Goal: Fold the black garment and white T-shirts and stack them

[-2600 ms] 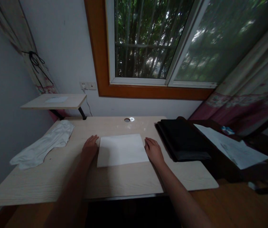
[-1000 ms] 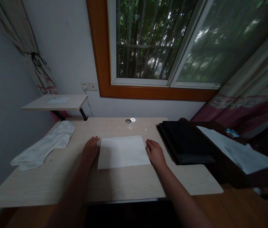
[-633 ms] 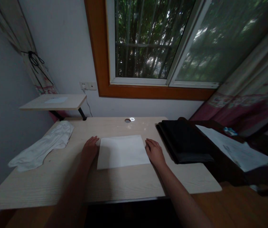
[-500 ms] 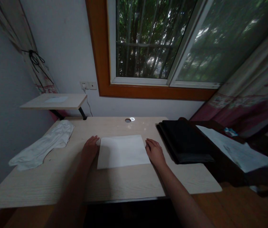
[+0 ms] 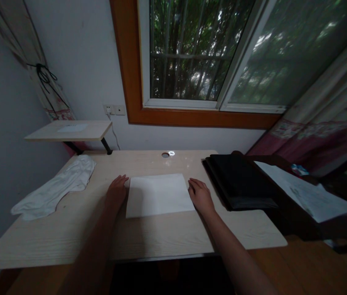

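Note:
A blank white sheet of paper (image 5: 161,196) lies flat on the pale wooden desk (image 5: 167,237), between my two hands. My left hand (image 5: 117,192) rests on the desktop just beyond the paper's left edge, its fingers stretched out and holding nothing. On the other side, my right hand (image 5: 200,196) lies close against the paper's right edge with its fingers extended and slightly bent. Whether the right fingertips touch the paper is hard to make out. Neither hand grips anything.
A crumpled white cloth (image 5: 59,186) lies at the left. Behind it stands a small raised shelf (image 5: 93,133). Black folders (image 5: 241,180) are stacked on the right, with a printed sheet (image 5: 305,192) on a dark surface beyond. A round cable hole (image 5: 165,155) is near the desk's back edge.

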